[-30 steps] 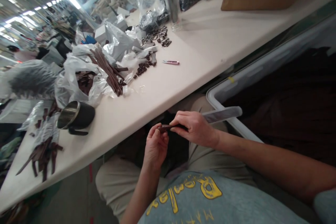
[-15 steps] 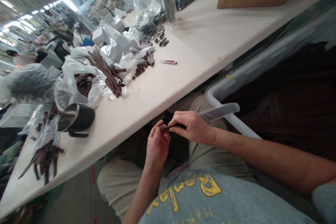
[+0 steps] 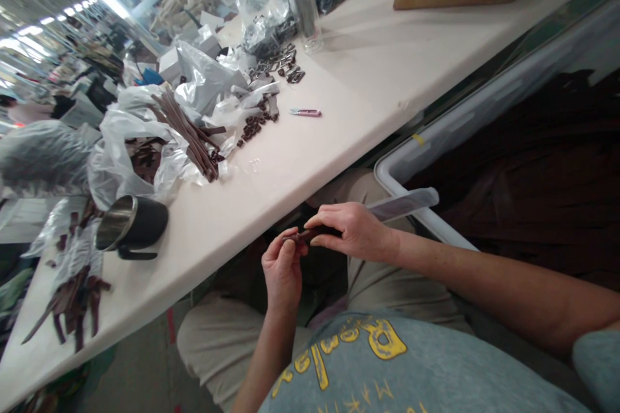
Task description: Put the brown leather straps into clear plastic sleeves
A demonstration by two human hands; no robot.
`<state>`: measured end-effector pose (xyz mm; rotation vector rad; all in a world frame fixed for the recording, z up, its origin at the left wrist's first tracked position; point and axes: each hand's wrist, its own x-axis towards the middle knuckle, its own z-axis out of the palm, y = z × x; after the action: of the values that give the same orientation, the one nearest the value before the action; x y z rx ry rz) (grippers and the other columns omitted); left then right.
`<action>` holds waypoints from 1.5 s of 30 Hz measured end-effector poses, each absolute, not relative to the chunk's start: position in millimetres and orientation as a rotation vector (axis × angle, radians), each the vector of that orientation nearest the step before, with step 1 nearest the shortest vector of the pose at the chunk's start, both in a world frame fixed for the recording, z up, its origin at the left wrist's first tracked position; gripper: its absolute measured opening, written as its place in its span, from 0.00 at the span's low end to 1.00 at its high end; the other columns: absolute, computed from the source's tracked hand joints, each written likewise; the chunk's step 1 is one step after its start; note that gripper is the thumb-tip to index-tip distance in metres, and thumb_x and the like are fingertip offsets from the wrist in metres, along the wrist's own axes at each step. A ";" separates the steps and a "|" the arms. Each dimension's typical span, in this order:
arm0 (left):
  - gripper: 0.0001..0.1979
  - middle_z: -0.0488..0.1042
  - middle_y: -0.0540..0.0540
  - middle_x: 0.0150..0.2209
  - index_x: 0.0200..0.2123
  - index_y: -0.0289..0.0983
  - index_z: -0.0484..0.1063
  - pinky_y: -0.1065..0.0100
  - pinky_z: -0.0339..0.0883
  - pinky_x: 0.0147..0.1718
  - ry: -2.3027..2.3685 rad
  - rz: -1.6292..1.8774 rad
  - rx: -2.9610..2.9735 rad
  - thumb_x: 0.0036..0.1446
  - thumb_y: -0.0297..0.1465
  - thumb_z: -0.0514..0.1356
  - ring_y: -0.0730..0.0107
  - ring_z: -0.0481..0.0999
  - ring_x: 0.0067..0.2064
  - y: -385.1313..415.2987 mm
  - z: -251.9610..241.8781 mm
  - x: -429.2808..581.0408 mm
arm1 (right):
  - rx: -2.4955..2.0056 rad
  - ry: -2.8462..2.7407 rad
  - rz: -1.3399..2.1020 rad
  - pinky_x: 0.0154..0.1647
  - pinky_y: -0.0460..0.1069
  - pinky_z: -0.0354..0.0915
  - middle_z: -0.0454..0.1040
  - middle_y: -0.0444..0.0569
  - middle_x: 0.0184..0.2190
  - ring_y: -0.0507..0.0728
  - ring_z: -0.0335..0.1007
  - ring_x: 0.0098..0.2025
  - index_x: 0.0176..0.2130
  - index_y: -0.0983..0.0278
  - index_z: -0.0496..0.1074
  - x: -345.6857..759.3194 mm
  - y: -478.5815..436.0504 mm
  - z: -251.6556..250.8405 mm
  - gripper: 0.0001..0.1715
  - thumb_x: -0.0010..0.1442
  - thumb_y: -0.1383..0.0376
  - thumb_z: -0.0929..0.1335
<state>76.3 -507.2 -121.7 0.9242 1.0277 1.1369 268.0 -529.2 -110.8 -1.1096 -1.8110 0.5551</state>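
A narrow dark brown strap [image 3: 310, 234] pinched firmly between the right hand [image 3: 356, 231] and left hand [image 3: 283, 277], fingers curled closed on it — held above beige trousers [image 3: 387, 290], a smooth cream table [image 3: 363, 77] beyond, a black steel-rimmed mug [image 3: 133, 222], crumpled clear plastic bags [image 3: 130, 161], pink-handled snips [image 3: 305, 113] — a translucent grey strip [image 3: 402, 204] just behind the right hand

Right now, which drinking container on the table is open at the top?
The black mug with the handle: its open mouth shows the steel inside. The tall steel flask farther back has its cap on.
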 end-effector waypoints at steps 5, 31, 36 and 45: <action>0.16 0.79 0.48 0.28 0.35 0.36 0.82 0.77 0.70 0.26 1.039 1.258 0.929 0.44 0.39 0.74 0.78 0.75 0.24 -498.9 -119.6 60.7 | -1.205 -1.934 0.383 0.37 0.47 0.66 0.79 0.49 0.38 0.56 0.76 0.38 0.49 0.66 0.75 275.0 -527.6 -111.9 0.18 0.64 0.57 0.71; 0.15 0.79 0.45 0.30 0.30 0.36 0.83 0.77 0.69 0.24 1.090 1.215 0.962 0.41 0.39 0.75 0.79 0.72 0.23 -504.3 -129.9 65.4 | -1.290 -2.129 0.407 0.34 0.47 0.61 0.78 0.50 0.36 0.56 0.73 0.35 0.46 0.67 0.75 271.5 -528.2 -109.1 0.19 0.65 0.54 0.70; 0.15 0.81 0.45 0.32 0.32 0.36 0.83 0.78 0.69 0.24 1.061 1.265 0.967 0.42 0.38 0.75 0.79 0.73 0.23 -498.8 -127.7 52.9 | -1.392 -2.186 0.333 0.31 0.48 0.59 0.78 0.50 0.35 0.56 0.73 0.34 0.42 0.68 0.75 271.1 -528.9 -103.7 0.15 0.65 0.58 0.70; 0.15 0.80 0.47 0.32 0.34 0.37 0.82 0.78 0.70 0.25 1.020 1.288 0.906 0.45 0.40 0.74 0.79 0.73 0.24 -498.6 -129.5 53.5 | -1.356 -2.191 0.446 0.30 0.47 0.55 0.77 0.49 0.33 0.56 0.72 0.33 0.42 0.67 0.75 267.7 -531.7 -100.2 0.15 0.65 0.57 0.70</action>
<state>53.5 -498.6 -129.5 0.9063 1.0200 1.2879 267.7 -531.7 -100.2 -1.3559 -2.1913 0.4462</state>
